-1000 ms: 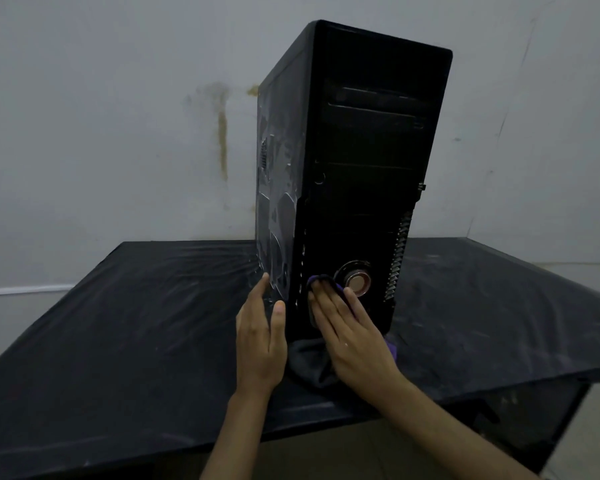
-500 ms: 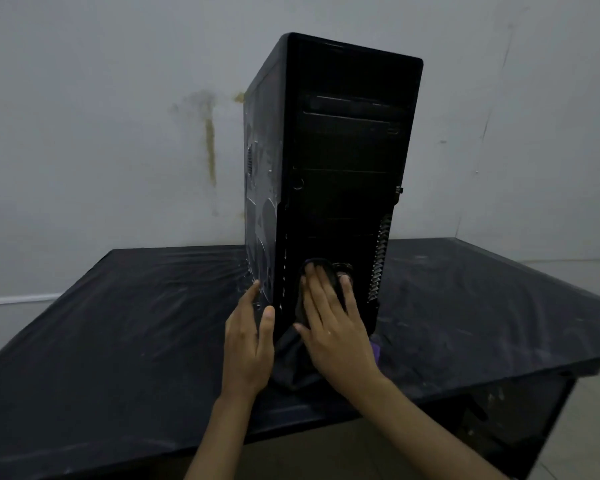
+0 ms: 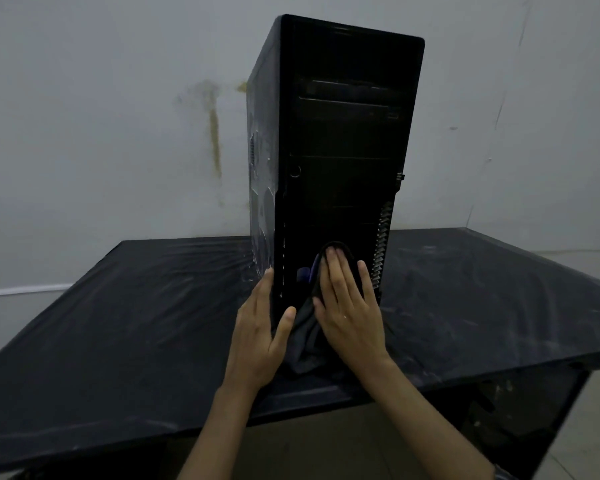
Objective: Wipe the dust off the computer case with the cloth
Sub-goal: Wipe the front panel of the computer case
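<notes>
Wiping is under way low on the front panel of the computer case (image 3: pixel 340 140), which stands upright at frame centre on the black table (image 3: pixel 118 323). The right hand (image 3: pixel 349 306) presses the dark cloth (image 3: pixel 303 344) flat, fingers straight; the left hand (image 3: pixel 257 337) braces the corner, fingers extended. The side panel looks dusty; upper areas likely remain.
</notes>
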